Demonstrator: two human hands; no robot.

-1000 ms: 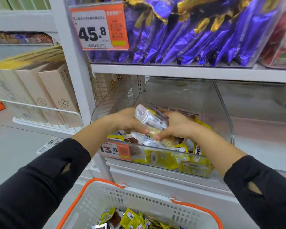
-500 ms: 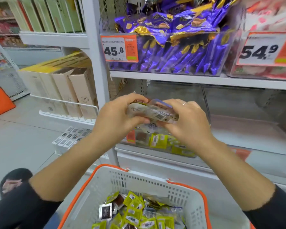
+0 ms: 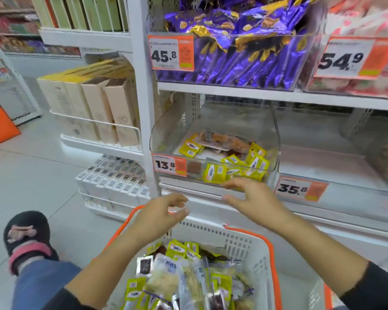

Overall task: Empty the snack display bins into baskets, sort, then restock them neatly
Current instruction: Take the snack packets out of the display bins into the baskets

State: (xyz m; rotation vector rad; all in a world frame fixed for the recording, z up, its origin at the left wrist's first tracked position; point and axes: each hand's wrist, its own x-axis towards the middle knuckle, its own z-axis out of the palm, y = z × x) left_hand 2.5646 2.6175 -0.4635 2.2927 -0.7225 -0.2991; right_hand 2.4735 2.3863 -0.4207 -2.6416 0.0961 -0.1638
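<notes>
Operator: State the condition of both hands, left to right.

Technician: The left hand (image 3: 164, 212) is spread wide, fingers relaxed, holding nothing; it hovers over the far rim of the basket (image 3: 213, 229). The right hand (image 3: 250, 199) is likewise wide and empty, just beside the left one and in front of the lower edge of the clear bin (image 3: 215, 124).

Operator: Locate the task items.

Technician: Loose snack packets (image 3: 214, 173) remain in the bin, above and beyond both hands, behind the 13.8 price tag (image 3: 169, 164). More packets fill the basket below the hands, between the forearms.

Operator: Procedure for the current step?

Technician: Judged step: return to the bin for another load. Reach over the front lip rather than against it, gather the packets from the near right corner with both hands, close the fingers under the pile so nothing slips, then release low over the basket.

Operator: Differences from half a second ago?

Technician: Then, both hands held a bundle of packets together at bin height. Now they are lower, apart and empty. The basket load appears higher.
</notes>
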